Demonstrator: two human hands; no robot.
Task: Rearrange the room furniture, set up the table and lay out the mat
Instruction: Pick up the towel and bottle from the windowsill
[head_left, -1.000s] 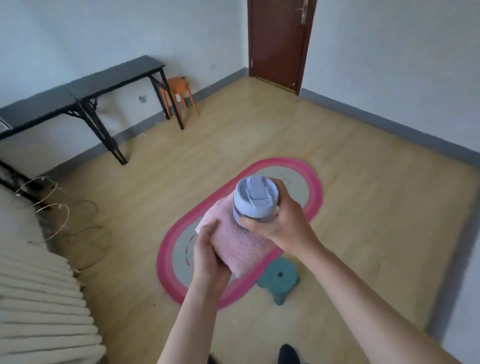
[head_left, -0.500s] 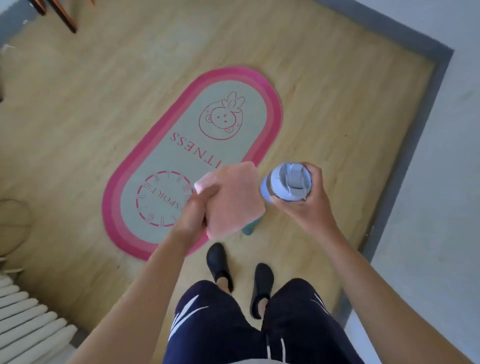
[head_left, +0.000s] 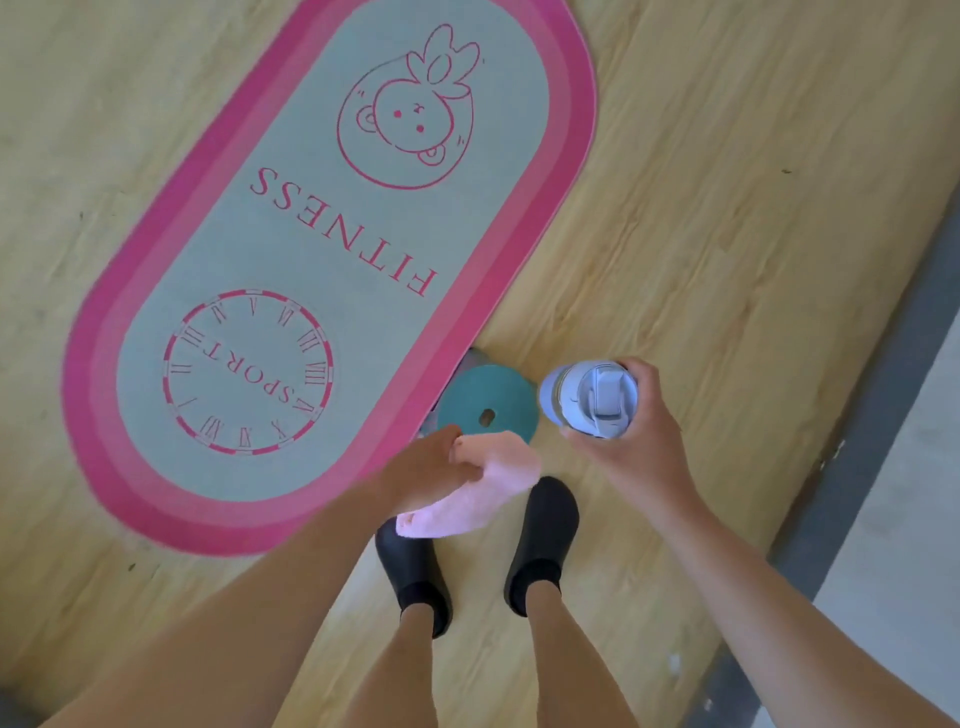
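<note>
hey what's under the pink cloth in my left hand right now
Below the pink cloth held by the left hand are the near edge of a round teal stool and one black shoe. The floor directly beneath is covered.

The room is bright with soft, even light. Shadows are faint; a small dark one sits under the teal stool (head_left: 485, 400). No glare shows. The picture looks a bit blurry, maybe from moving. The floor (head_left: 701, 218) bends near the edges.
</note>
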